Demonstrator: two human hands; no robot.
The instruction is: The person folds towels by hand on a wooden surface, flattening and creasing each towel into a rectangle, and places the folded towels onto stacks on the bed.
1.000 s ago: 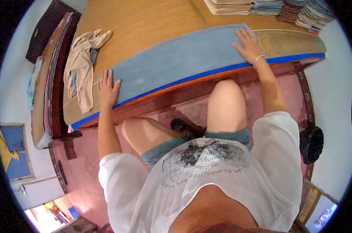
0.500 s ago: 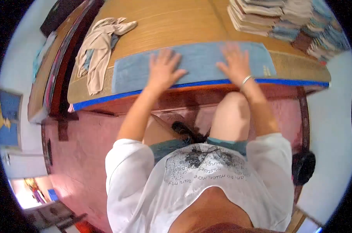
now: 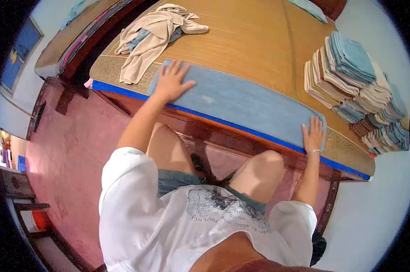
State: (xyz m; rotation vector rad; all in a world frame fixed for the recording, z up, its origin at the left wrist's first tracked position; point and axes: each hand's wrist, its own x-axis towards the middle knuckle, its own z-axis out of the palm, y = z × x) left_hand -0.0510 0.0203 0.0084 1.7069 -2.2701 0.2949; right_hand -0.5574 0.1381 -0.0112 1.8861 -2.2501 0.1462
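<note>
A long light-blue towel [image 3: 241, 104] lies flattened along the front edge of the bed-like platform [image 3: 241, 50]. Palm down on its left end is my left hand [image 3: 170, 84], fingers spread and thumb out to the side. My right hand [image 3: 313, 136], with a bracelet at the wrist, lies flat near the towel's right end, fingers stretched out. Neither hand grips the cloth. Beyond my left hand is a loose heap of beige cloths [image 3: 155, 29] with some blue cloth among them.
Several stacks of folded towels [image 3: 350, 59], blue, beige and brown, stand at the platform's right side by the wall [image 3: 363, 217]. A blue strip [image 3: 214, 120] runs along the front edge above my knees. Another padded bench [image 3: 55, 59] is at the left, over a reddish floor [image 3: 64, 167].
My hands have moved apart, from the towel's middle area out toward its two ends. The view has turned, so the platform edge now slants down to the right.
</note>
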